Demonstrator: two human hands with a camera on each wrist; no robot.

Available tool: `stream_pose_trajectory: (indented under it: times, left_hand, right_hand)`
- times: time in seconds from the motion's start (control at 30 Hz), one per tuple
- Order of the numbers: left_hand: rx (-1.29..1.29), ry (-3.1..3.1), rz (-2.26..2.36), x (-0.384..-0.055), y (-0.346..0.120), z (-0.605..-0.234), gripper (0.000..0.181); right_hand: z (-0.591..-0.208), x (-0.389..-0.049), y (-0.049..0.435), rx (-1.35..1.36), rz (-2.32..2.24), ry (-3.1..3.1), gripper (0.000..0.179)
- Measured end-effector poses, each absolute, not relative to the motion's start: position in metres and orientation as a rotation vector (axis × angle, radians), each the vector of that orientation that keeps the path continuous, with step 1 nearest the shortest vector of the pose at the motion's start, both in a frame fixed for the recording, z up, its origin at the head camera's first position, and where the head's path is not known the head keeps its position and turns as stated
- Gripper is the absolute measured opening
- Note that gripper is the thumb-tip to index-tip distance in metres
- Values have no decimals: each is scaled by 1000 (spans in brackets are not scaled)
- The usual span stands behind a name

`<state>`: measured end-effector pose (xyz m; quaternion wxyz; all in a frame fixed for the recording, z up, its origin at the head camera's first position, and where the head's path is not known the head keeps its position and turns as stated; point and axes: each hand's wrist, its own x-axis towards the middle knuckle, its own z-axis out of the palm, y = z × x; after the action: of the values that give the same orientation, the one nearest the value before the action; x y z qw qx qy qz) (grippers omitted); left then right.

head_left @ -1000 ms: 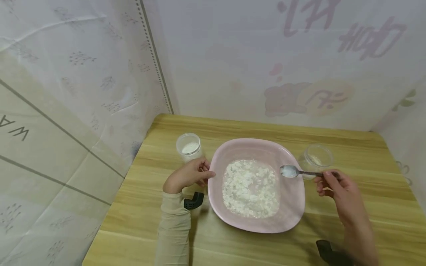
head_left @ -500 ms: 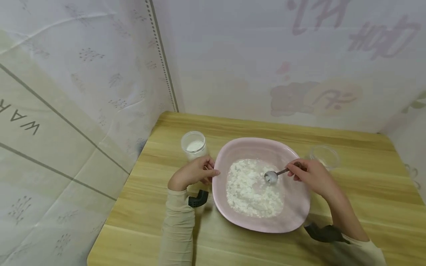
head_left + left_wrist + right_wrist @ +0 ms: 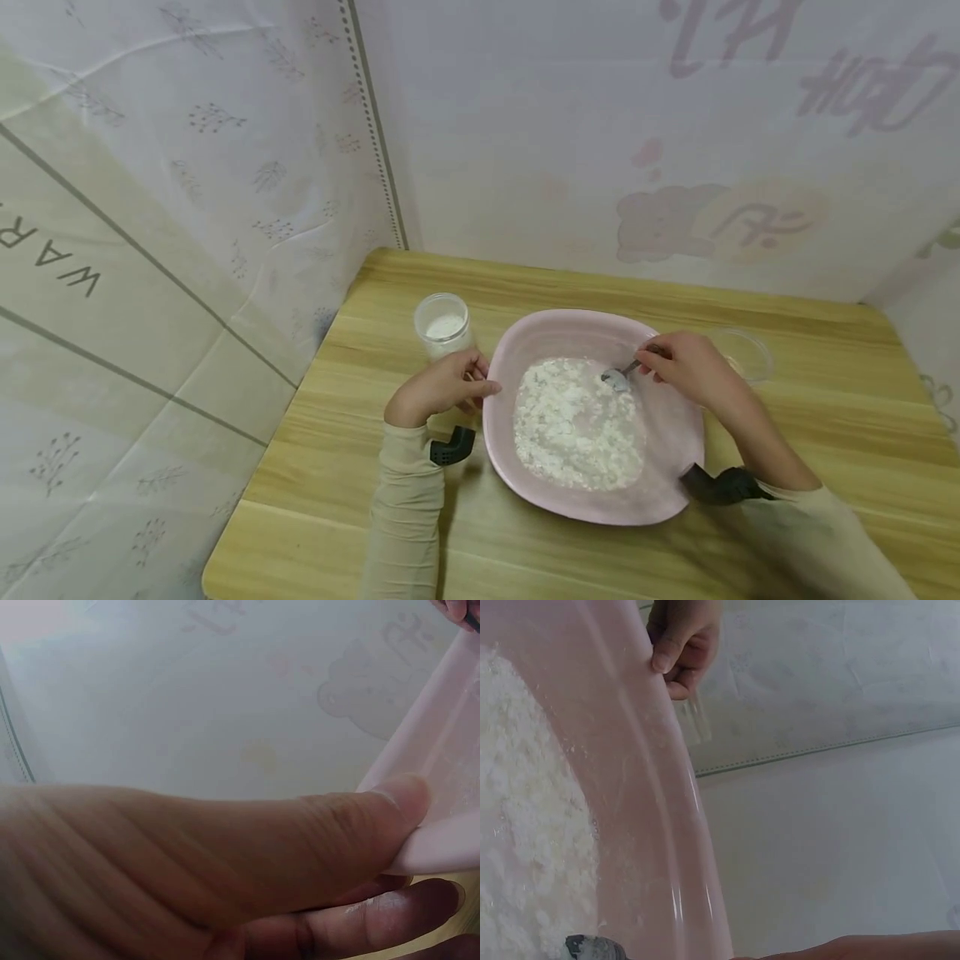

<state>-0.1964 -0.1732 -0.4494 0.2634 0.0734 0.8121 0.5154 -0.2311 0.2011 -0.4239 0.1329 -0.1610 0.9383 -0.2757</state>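
Note:
A pink basin (image 3: 517, 492) stands on the table with a lumpy white mixture (image 3: 562, 417) spread over its bottom. My left hand (image 3: 442, 387) pinches the basin's left rim, thumb over the inside and fingers below, as the left wrist view also shows. Over the basin's right side my right hand (image 3: 686, 367) grips a metal spoon (image 3: 617, 380) by its handle. The spoon's bowl carries some white stuff and hangs at the far right edge of the mixture. In the right wrist view only the spoon's tip (image 3: 592, 947) shows, close to the mixture.
A clear jar of white powder (image 3: 444, 327) stands behind my left hand. Another clear jar (image 3: 750, 354) is partly hidden behind my right hand. The wooden table (image 3: 322, 500) meets a printed cloth wall (image 3: 525, 167) at the back and left.
My right hand has brought the spoon from beside the right jar leftward over the basin, then slightly back toward its far side. My left hand keeps its hold on the rim.

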Motion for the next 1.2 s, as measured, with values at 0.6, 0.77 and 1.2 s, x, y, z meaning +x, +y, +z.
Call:
stream_pose_trajectory:
  times: [0.6,0.77,1.2]
  left_hand:
    - [215,2206,1370,-198,-172,-449,25]
    - [221,2209,1369,-197,-172,-449,25]
    - [213,2202,1382,-195,-173,-449,24]
  right_hand:
    - [-425,-197,166,-764,-935,2428,19]
    - [-434,-203,161,-836,-958,2494,17]
    - [-436,-231,177,-664,-876,2698,19]
